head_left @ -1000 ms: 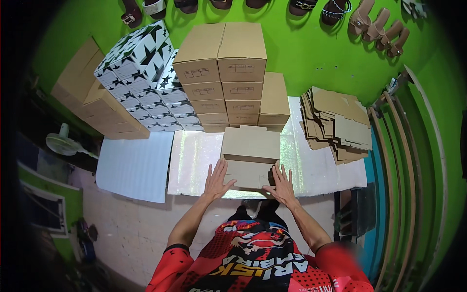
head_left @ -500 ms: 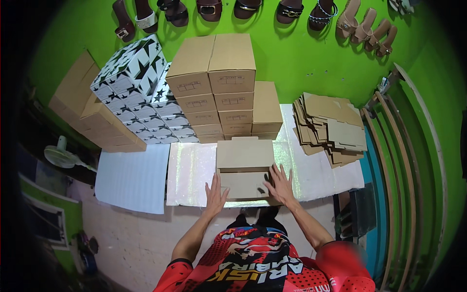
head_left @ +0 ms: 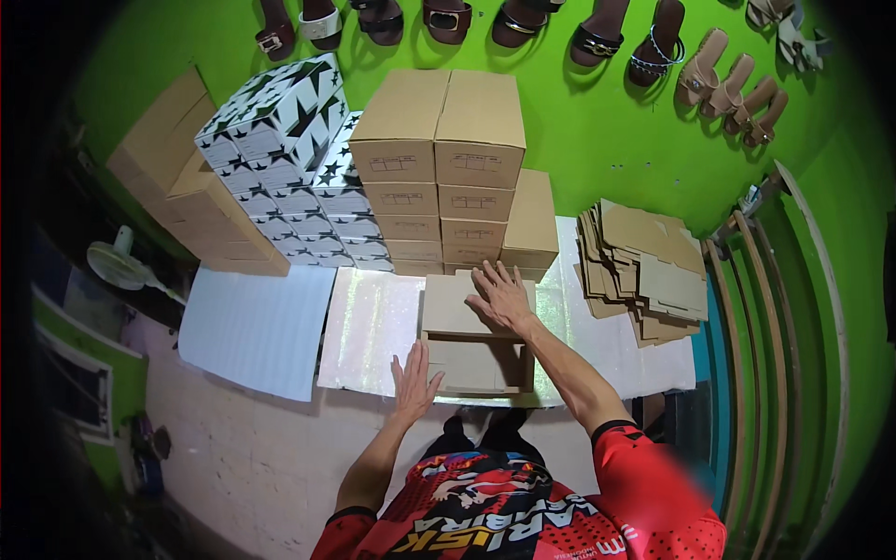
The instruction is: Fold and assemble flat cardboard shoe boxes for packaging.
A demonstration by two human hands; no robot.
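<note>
A brown cardboard box (head_left: 476,362) stands at the table's near edge, its lid (head_left: 448,303) folded back away from me. The part of its inside that shows holds nothing I can make out. My left hand (head_left: 413,381) rests against the box's left side near the front corner, fingers stretched and apart. Across the right part of the raised lid lies my right hand (head_left: 502,301), fingers spread, its tips near the lid's far edge. The right forearm covers part of the box's right side.
Brown boxes (head_left: 481,168) stand stacked behind the open one, beside white boxes with black stars (head_left: 280,140). Flat cardboard blanks (head_left: 644,271) lie piled on the table's right. A white foam sheet (head_left: 257,327) covers the left. Sandals (head_left: 597,42) hang on the green wall.
My right hand has left the box's right side and moved up and left onto the lid. My left hand stays by the left side. The whole view has shifted slightly.
</note>
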